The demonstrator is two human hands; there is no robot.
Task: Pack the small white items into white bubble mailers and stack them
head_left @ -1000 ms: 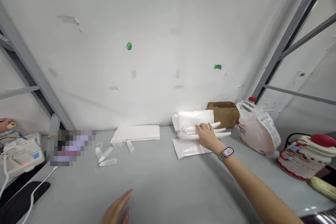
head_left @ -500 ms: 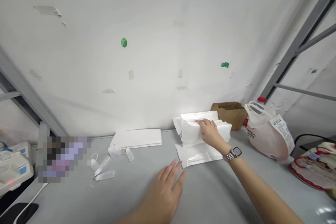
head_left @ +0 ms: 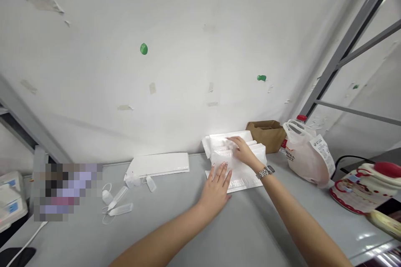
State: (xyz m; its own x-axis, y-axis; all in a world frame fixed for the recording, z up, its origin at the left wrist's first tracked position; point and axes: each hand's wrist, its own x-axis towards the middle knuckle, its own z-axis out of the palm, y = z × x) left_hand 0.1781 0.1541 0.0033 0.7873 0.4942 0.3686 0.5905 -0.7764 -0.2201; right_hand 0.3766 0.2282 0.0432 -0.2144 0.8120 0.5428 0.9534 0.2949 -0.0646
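We have both hands on the stack of white padded mailers [head_left: 238, 156], which stands against the wall [head_left: 188, 29] at about one o'clock on the grey table [head_left: 175, 225], just left of a brown paper bag [head_left: 266, 133] and resting on one flat mailer [head_left: 241, 183]. Our left hand [head_left: 216, 185] lies spread and flat, fingertips against the stack's near face, closing on nothing. Our right hand [head_left: 242, 152], watch on the wrist, is curled over the top edges; the frame is blurred there, so we cannot tell whether it pinches a single mailer or only rests on them.

We judge these mailers light, soft and glossy, so they will likely slide over each other and sag if lifted by a corner. The better hold would be across the upper edges with a thumb behind, the other palm steadying the front.

A white plastic bag [head_left: 305, 158] sits at two o'clock and small clear bottles [head_left: 120, 204] at ten o'clock, well apart.
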